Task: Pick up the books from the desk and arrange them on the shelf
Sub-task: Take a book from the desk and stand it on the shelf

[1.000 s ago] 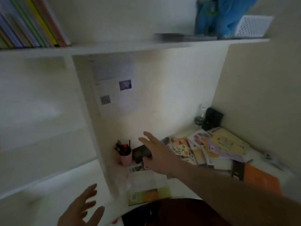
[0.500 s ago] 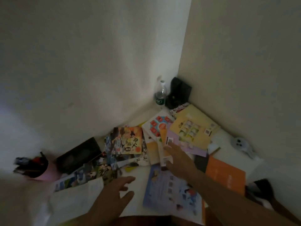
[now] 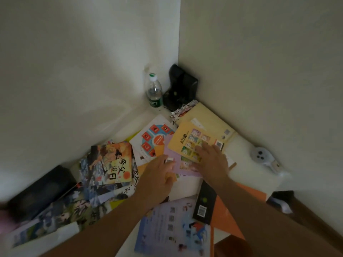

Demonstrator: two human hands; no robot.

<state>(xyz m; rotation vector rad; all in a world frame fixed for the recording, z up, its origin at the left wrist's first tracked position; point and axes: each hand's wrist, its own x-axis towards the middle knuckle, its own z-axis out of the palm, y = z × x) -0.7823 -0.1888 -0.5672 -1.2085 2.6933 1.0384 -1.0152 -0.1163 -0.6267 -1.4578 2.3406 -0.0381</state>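
Books lie scattered over the white desk (image 3: 239, 145) right under both my hands, and the one that matters next is the yellow booklet (image 3: 193, 140) with small picture tiles on its cover, topmost of the stack in the corner. My right hand (image 3: 211, 164) rests flat on its near end, fingers spread and straight, so it is clearly the nearer hand; the booklet's long axis runs away from that palm, up and to the left toward the wall corner. My left hand (image 3: 157, 179) sits just left of it, fingers loosely curled onto the near edge of the lilac book (image 3: 178, 162) lying directly beneath the yellow one; whether it actually pinches that edge I cannot tell. I judge the pick has not begun, and the move turns on sliding fingers under the near edge while the right palm steadies the cover. Left of my left hand lies the orange illustrated book (image 3: 115, 162); below my right wrist sits a black box (image 3: 204, 203) with a barcode. Beyond the stack stand a water bottle (image 3: 155, 93) and a black device (image 3: 181, 89).
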